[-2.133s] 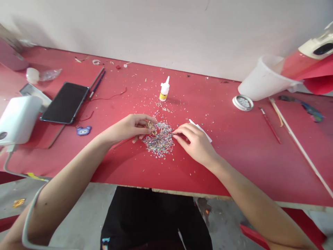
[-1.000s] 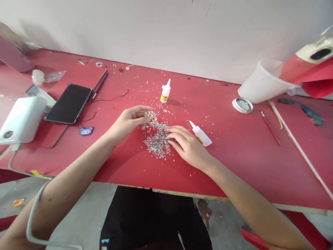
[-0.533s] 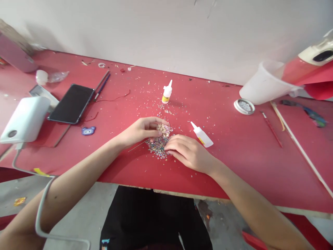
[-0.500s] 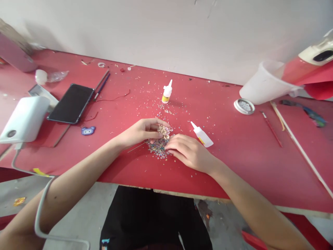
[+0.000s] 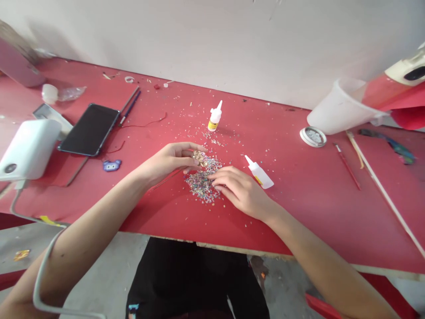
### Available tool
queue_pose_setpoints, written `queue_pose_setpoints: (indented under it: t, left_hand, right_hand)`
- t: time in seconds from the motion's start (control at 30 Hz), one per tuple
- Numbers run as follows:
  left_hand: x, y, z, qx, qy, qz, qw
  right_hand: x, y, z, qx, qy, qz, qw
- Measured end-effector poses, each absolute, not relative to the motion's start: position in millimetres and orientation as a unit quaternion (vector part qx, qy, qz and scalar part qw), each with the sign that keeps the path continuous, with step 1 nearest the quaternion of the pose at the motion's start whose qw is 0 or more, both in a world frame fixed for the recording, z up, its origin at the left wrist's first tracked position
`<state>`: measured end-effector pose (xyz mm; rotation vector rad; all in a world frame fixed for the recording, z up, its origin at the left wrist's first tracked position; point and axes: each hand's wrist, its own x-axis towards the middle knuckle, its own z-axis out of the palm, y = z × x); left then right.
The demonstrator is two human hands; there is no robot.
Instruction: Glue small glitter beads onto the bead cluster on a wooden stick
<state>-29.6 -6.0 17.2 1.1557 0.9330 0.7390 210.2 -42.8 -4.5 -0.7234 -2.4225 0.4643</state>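
My left hand (image 5: 169, 161) is closed on a gold flower-shaped ornament (image 5: 199, 158), pinched between thumb and fingers just above the table. From under this hand a thin rod (image 5: 166, 178) runs toward the lower left; where it joins the ornament is hidden. A heap of small glittering chips (image 5: 202, 188) lies on the red table below the ornament. My right hand (image 5: 239, 188) rests at the heap's right side, its bent fingers a little apart and their tips touching the chips. Just beyond that hand lies a white glue bottle (image 5: 264, 175) on its side.
A second glue bottle (image 5: 215, 117) stands upright behind the heap, among scattered chips. To the left are a phone (image 5: 91, 129), a white power bank (image 5: 29, 148) with a cable over my left forearm, and a blue trinket (image 5: 112, 165). A white cup (image 5: 338, 108) lies tipped at right.
My left hand has drawn the gold ornament left and slightly away from me, uncovering more of the heap. My right hand has stayed nearly in place at the chips.
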Motion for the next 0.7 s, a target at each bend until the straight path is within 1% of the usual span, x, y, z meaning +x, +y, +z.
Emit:
queue_pose_setpoints:
  t: [0.07, 0.13, 0.2, 0.27, 0.47, 0.53, 0.7]
  left_hand:
    - [-30.3, -6.3, 21.4, 0.524, 0.426, 0.335, 0.657]
    - [-31.1, -6.2, 25.1, 0.536, 0.440, 0.344, 0.633]
    - [-32.0, -5.5, 26.5, 0.548, 0.449, 0.348, 0.614]
    - [-32.6, -4.7, 25.3, 0.556, 0.448, 0.345, 0.609]
    - [-32.3, -4.3, 20.8, 0.527, 0.442, 0.331, 0.646]
    - [-32.5, -4.9, 21.7, 0.513, 0.432, 0.327, 0.666]
    - [-33.3, -6.9, 24.9, 0.504, 0.411, 0.287, 0.704]
  right_hand:
    - [213.8, -39.3, -7.4, -0.322, -0.892, 0.150, 0.278]
    - [216.1, -37.0, -11.4, -0.356, -0.890, 0.134, 0.254]
    - [216.2, -36.8, -14.5, -0.355, -0.897, 0.136, 0.228]
    - [214.8, -38.9, -14.8, -0.322, -0.908, 0.155, 0.219]
    - [210.0, -48.1, -4.8, -0.215, -0.920, 0.208, 0.253]
    - [208.9, -49.2, -2.9, -0.208, -0.918, 0.213, 0.261]
    - [207.8, -46.7, -3.2, -0.238, -0.919, 0.193, 0.247]
